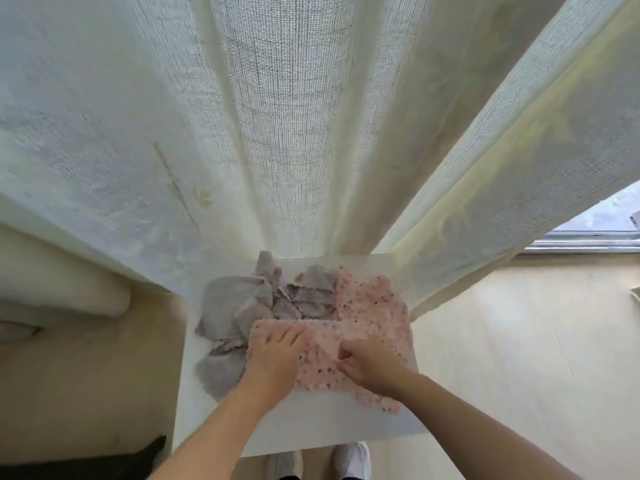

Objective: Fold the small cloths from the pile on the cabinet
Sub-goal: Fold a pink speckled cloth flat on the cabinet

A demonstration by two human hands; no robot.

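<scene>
Pressing: our left hand point(273, 351), fingers straight, flattens the pink cloth point(325, 368) near the cabinet top's point(311, 427) front edge.
Pinching: our right hand point(370, 367) curls into that cloth.
Risk: tugging may drag the grey pile point(235, 299) off the left edge.

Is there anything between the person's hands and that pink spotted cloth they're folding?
Nothing visible. Both hands are on the pink cloth: the left hand presses it with straight fingers, and the right hand seems to pinch it with curled fingers. The grey cloths lie beside it, to the left and behind.
</scene>
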